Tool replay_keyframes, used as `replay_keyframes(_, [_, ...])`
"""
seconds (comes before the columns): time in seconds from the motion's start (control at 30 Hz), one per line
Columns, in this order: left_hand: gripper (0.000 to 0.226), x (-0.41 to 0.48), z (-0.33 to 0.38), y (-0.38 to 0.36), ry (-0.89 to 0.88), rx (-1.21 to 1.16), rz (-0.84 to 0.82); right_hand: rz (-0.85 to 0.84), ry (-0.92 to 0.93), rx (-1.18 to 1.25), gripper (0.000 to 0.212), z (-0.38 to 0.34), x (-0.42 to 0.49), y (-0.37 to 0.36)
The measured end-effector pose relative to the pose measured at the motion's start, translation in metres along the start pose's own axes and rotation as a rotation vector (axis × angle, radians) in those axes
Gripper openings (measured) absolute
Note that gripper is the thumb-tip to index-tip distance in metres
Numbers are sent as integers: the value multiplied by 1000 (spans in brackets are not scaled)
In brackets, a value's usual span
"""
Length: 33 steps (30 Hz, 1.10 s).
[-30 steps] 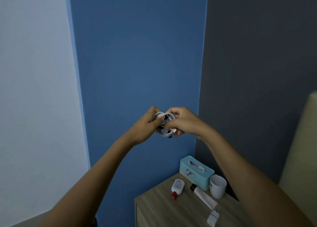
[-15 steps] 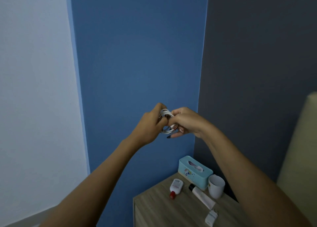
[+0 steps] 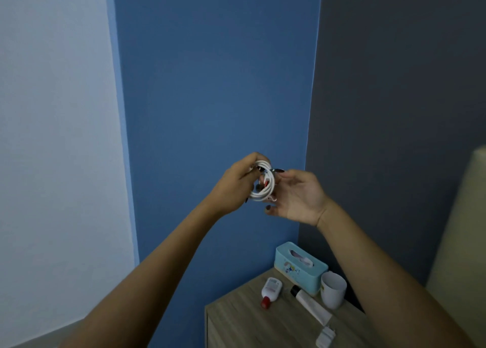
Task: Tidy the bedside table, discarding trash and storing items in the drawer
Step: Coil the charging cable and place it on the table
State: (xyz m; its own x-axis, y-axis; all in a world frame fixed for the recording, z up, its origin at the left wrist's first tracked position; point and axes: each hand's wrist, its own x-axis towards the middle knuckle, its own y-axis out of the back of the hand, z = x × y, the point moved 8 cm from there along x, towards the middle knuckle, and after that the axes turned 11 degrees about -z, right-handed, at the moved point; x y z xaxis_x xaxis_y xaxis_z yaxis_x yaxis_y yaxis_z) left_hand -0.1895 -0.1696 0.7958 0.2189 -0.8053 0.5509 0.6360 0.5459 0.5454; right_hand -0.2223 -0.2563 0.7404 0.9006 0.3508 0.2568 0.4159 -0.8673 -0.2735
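Head view: a coiled white cable (image 3: pixel 264 183) is held up in front of the blue wall, well above the bedside table (image 3: pixel 244 321). The left hand (image 3: pixel 234 184) has its fingers closed around the coil at its 10 o'clock edge. The right hand (image 3: pixel 297 195) sits at the coil's 3 o'clock side, palm showing and fingers spread loosely, their tips just at the loop; whether they press on it cannot be told. The coil stands nearly upright, its long axis running from 12 to 6 o'clock. At 5 o'clock in the frame the table carries a teal tissue box (image 3: pixel 299 267), a white cup (image 3: pixel 332 290), a red-capped bottle (image 3: pixel 271 291), a tube (image 3: pixel 311 307) lying toward 4 o'clock and a white adapter (image 3: pixel 325 337).
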Motion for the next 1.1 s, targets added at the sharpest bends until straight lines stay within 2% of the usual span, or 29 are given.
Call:
replay_keyframes(0.1, [23,-1,-6,-6,32,-223,-59,-6,25,75,24,6,1,1])
replay_keyframes(0.2, [22,-4,-8,-9,72,-319,-112,-30,39,81,17,12,1,0])
replay_keyframes(0.37, [25,-9,-14,-14,113,-373,-169,151,76,129,25,18,2,8])
replay_keyframes(0.47, [32,-10,-20,-13,144,-322,-154,206,70,90,24,23,2,8])
replay_keyframes(0.67, [44,-15,-24,-12,180,-243,-143,339,23,-108,11,23,-3,10])
replay_keyframes(0.77, [41,-17,-29,-10,195,-217,-99,401,13,-357,19,5,-6,11])
replay_keyframes(0.9, [34,-16,-28,-5,182,-360,-99,385,-23,-718,28,-13,-5,2])
replay_keyframes(1.0, [42,-14,-29,0,190,-540,-137,377,-13,-689,25,-18,-9,3])
replay_keyframes(1.1, [36,-15,-27,0,171,-479,-168,332,-13,-585,22,-15,-9,1])
